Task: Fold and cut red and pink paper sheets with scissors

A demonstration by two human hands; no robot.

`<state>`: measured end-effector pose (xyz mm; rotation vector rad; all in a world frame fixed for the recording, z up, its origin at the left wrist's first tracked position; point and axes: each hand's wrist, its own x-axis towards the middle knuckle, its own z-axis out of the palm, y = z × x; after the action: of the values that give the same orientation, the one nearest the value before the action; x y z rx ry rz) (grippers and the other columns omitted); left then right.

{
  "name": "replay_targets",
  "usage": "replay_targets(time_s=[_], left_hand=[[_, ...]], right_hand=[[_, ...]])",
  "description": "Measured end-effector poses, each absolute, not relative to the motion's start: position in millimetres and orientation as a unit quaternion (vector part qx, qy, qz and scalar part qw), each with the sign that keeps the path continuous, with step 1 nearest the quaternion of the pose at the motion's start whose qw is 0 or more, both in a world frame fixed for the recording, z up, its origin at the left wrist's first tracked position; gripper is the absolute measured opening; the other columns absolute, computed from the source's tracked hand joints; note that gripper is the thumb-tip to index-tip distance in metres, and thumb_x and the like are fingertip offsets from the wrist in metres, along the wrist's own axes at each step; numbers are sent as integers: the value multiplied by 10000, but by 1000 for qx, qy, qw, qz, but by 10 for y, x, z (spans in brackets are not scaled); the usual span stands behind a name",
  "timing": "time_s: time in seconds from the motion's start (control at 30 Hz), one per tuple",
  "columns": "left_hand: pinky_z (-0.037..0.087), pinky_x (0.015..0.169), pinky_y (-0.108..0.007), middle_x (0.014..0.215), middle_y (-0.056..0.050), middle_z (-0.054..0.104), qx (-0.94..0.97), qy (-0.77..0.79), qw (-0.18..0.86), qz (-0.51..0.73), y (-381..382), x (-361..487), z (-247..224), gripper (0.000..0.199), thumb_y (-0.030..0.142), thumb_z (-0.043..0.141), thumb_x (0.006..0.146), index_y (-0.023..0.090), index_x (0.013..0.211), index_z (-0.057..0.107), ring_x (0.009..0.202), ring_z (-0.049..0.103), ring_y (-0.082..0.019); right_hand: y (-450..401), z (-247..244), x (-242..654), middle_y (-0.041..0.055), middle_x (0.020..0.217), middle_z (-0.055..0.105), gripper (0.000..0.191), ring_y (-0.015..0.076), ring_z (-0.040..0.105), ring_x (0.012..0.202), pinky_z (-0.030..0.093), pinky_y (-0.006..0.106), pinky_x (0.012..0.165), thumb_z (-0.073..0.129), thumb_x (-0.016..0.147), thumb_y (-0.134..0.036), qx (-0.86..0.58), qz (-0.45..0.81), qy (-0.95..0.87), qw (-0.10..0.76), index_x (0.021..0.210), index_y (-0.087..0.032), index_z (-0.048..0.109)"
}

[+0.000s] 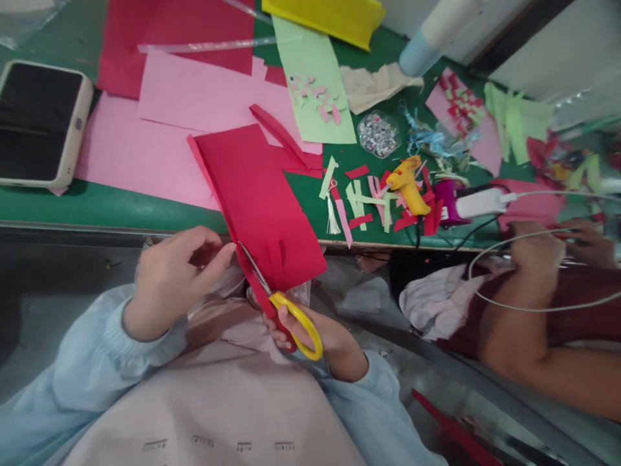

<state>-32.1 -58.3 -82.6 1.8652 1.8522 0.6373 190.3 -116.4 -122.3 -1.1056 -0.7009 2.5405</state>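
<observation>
Your hands share the cutting: your right hand (298, 327) is closed around the yellow-handled scissors (295, 323), while your left hand (182, 278) is half curled, its thumb at the red sheet's edge; whether it pinches the paper, I cannot tell. The red sheet (272, 188) lies ahead of and between your hands, partly overhanging the bench (121, 202). You seem to be trimming a narrow strip along its left side; the next move probably calls for holding that edge taut and keeping the blades parallel to it. The sheet looks smooth and deep red, slightly bowed, its left margin turned up.
</observation>
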Motion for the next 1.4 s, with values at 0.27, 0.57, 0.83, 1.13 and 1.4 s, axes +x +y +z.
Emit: replay_targets(time_s=[0.27,0.57,0.83,1.13,1.4], left_hand=[[416,967,-436,1067,-121,659,862,471,124,137,-32,-41,-608,467,551,638,850,157,1101,668,1000,583,-291],[421,835,-382,910,-58,664,891,425,153,52,158,77,-733,154,346,664,837,200,880,639,873,573,-233],[433,698,-302,792,-14,680,829,461,294,116,385,32,-493,115,325,620,818,213,792,623,734,597,-174],[476,779,-241,777,-10,638,541,588,479,363,1257,-179,-249,213,318,577,877,112,862,522,783,628,-91],[387,718,-270,889,-4,645,650,676,253,239,880,-286,-108,342,366,592,871,157,1140,567,788,555,-138]], right_hand=[[-1103,-1212,1944,-81,577,359,664,64,304,483,233,250,457,602,678,-851,-380,879,-265,117,777,-225,405],[-1027,-1090,1934,-81,554,340,628,81,308,477,233,256,454,533,736,-849,-398,870,-276,89,791,-234,418],[-1038,-1128,1939,-80,571,365,713,65,311,458,243,231,414,542,643,-912,-399,864,-285,115,791,-223,426],[-954,-979,1913,-50,691,414,666,57,336,528,254,235,486,641,671,-825,-409,861,-257,157,830,-208,448],[-918,-1048,1938,-66,632,383,677,58,326,499,257,229,457,535,704,-872,-380,865,-302,130,803,-208,443]])
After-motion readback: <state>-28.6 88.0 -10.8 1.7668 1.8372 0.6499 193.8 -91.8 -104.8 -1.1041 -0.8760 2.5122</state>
